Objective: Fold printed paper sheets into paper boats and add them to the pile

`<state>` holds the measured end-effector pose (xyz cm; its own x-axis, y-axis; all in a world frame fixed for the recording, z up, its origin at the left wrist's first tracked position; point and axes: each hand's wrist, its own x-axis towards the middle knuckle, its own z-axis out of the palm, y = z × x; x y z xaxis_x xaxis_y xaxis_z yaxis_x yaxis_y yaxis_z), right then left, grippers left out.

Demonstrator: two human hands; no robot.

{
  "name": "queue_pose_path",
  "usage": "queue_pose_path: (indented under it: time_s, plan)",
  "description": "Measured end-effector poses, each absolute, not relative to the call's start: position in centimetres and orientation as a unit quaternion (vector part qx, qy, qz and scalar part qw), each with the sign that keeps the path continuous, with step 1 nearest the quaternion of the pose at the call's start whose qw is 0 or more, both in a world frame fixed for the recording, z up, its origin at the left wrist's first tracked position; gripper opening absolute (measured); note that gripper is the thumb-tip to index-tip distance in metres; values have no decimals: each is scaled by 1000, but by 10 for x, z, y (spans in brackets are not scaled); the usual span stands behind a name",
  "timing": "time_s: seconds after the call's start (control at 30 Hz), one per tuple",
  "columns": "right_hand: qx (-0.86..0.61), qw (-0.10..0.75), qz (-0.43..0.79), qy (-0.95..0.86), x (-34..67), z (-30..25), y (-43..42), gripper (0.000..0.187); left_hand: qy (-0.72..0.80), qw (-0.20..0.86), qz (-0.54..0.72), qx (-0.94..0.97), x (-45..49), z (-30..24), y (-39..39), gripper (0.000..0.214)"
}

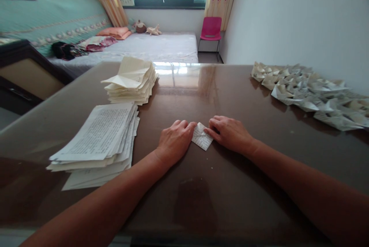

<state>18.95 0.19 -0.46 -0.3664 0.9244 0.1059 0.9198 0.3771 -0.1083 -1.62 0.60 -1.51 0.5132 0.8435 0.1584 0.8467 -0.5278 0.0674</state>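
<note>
A small square of folded printed paper [203,140] lies on the brown tabletop, turned so that one corner points toward me. My left hand [177,139] is closed at its left edge, thumb and forefinger at the upper left side. On the opposite side my right hand [227,132] pinches the paper's right part, its thumb on the top face. The fingers under and behind the paper are partly hidden. To the left of my left hand is a stack of printed sheets [100,131].
Behind the printed sheets stands a stack of cream folded papers [132,82]. Many folded paper pieces [305,89] spread over the table's right side. The glossy table [245,201] reflects the window. Beyond are a bed [170,47] and a pink chair [211,30].
</note>
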Motion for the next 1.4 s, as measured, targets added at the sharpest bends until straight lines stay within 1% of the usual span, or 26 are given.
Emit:
queue_pose_path:
  time_s: [0.13,0.33,0.47,0.6,0.7,0.83,0.9,1.0,1.17,1.27,1.33,1.4]
  plan:
    - [-558,78,21,-826,190,-6,2,34,-461,26,-89,-883,-17,-13,6,31]
    - [-554,128,88,-818,202,-15,6,26,-342,34,-90,-935,-22,-10,10,31]
    - [-530,150,155,-820,210,-17,15,21,-327,37,-89,-940,-27,-12,9,34]
    - [-497,147,191,-834,212,-12,21,19,-320,47,-89,-942,-31,-14,8,33]
    - [-466,122,144,-865,211,-7,14,22,-318,55,-85,-943,-33,-13,6,33]
    - [-443,52,-18,-895,203,-4,-13,40,-314,79,-69,-944,-34,-10,1,37]
    - [-459,23,-77,-885,197,-4,-27,47,-314,93,-59,-943,-33,-10,-2,38]
    - [-494,0,-121,-861,192,-7,-43,48,-313,109,-42,-942,-31,-8,-6,39]
    - [-523,-15,-122,-844,194,-12,-56,50,-313,111,-4,-943,-30,-2,-10,41]
    - [-528,-24,-102,-843,194,-2,-57,49,-313,92,18,-945,-30,6,-12,42]
    - [-530,-38,-72,-844,189,12,-51,44,-315,64,28,-946,-26,13,-11,42]
    - [-544,-56,-22,-837,180,28,-39,33,-324,23,40,-945,-19,21,-7,38]
